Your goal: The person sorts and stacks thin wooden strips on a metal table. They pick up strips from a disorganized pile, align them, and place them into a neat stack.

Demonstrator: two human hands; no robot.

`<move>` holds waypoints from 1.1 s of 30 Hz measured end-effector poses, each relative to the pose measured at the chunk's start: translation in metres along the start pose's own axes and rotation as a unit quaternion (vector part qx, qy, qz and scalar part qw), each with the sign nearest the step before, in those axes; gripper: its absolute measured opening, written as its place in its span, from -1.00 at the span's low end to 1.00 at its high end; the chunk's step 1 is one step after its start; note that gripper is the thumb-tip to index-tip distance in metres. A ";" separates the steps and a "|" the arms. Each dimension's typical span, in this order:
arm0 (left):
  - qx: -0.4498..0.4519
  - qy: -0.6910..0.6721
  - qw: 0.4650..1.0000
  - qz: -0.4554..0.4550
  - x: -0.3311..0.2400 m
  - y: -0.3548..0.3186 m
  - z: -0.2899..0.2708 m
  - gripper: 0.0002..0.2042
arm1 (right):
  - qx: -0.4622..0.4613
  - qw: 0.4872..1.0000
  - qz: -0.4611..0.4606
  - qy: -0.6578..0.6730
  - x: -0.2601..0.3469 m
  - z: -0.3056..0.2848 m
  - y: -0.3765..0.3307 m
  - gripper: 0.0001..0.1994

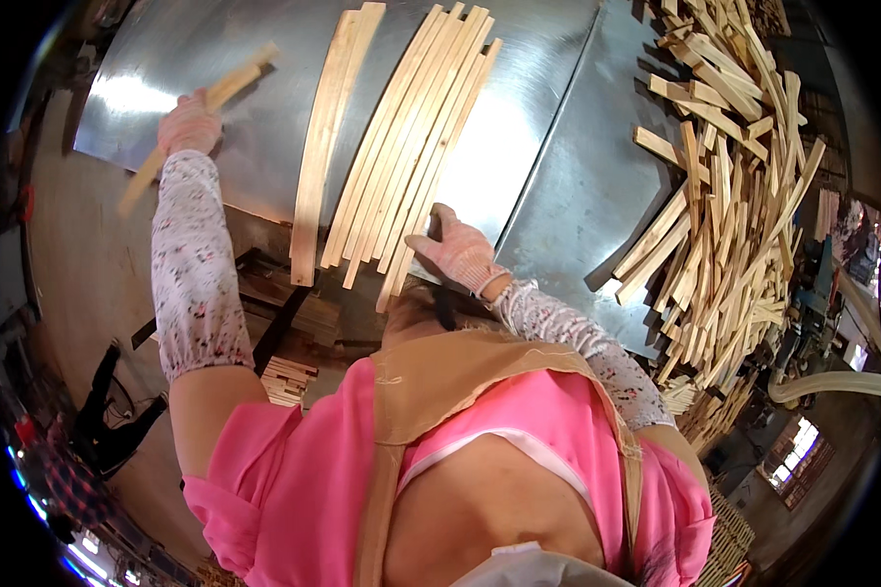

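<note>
At the left end of the metal tabletop (255, 108), my left hand (188, 125), in a pale pink glove, is closed around a wooden strip (240, 78). The strip is held at a slant and smeared by motion. My right hand (457, 254), also gloved, is beside the near end of a row of wooden strips (406, 137). Its thumb and forefinger are spread, with the thumb close to the row's right-hand strip; whether they touch is unclear. Left of that row, two or so strips (328, 137) lie together, their near ends sticking out past the table edge.
A large, jumbled heap of wooden strips (724, 225) covers the right side of the table. A seam (548, 127) runs across the metal top. Below the near edge are more stacked wood pieces (289, 380). Farther off at the lower left stands another person (69, 470).
</note>
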State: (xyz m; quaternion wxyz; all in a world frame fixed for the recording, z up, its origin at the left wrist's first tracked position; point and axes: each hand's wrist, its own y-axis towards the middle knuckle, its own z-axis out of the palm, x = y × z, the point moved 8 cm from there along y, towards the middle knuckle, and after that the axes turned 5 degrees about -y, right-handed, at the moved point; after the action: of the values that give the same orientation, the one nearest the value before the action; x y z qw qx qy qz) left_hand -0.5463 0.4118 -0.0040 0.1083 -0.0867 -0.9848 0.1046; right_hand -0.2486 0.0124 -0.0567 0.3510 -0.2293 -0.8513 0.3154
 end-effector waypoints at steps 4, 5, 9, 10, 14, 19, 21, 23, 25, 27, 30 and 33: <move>-0.053 -0.121 0.991 -0.023 0.008 -0.038 -0.053 -0.47 | -0.004 0.999 -0.035 0.026 -0.022 0.012 0.029 -0.20; -0.064 -0.139 0.988 -0.006 0.002 -0.047 -0.066 -0.45 | -0.001 0.998 -0.050 0.036 -0.026 0.016 0.033 -0.20; 0.000 -0.411 0.912 -0.003 -0.102 -0.127 -0.098 -0.42 | -0.091 0.990 -0.054 0.096 -0.020 -0.037 -0.005 -0.24; -0.039 -0.430 0.898 0.084 -0.125 -0.133 -0.088 -0.40 | -0.058 0.977 -0.125 0.160 -0.003 -0.048 -0.024 -0.23; 0.090 -0.674 0.727 0.099 -0.312 -0.197 -0.048 -0.41 | 0.015 0.881 -0.210 0.423 -0.005 -0.052 -0.054 -0.30; -0.047 -0.361 0.917 0.164 -0.369 -0.300 0.010 -0.27 | -0.228 0.935 -0.270 -0.010 -0.146 -0.093 -0.055 -0.83; 0.059 -0.182 0.979 0.078 -0.362 -0.312 0.061 -0.22 | -0.165 0.961 -0.189 0.118 -0.202 -0.098 -0.064 -0.84; -0.066 -0.221 0.971 0.066 -0.354 -0.332 0.071 -0.22 | -0.072 0.873 -0.021 0.482 -0.245 -0.090 -0.097 -0.84; 0.106 -0.328 0.939 -0.010 -0.355 -0.328 0.058 -0.21 | -0.045 0.903 -0.065 0.423 -0.285 -0.064 -0.120 -0.80; 0.069 -0.332 0.940 0.027 -0.350 -0.333 0.063 -0.31 | 0.022 0.911 0.033 0.411 -0.293 -0.046 -0.150 -0.75; 0.022 -0.396 0.917 0.037 -0.343 -0.352 0.031 -0.50 | 0.002 0.929 0.066 0.364 -0.288 -0.051 -0.199 -0.69; -0.078 -0.294 0.941 0.147 -0.303 -0.335 -0.006 -0.60 | -0.037 0.901 0.086 0.423 -0.325 -0.032 -0.194 -0.60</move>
State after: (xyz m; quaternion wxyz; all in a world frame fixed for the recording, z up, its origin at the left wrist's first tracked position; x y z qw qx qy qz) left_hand -0.3038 0.0314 0.0177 -0.2099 -0.2039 -0.9541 0.0634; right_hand -0.0467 -0.3095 -0.0513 0.6404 -0.4265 -0.6109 0.1861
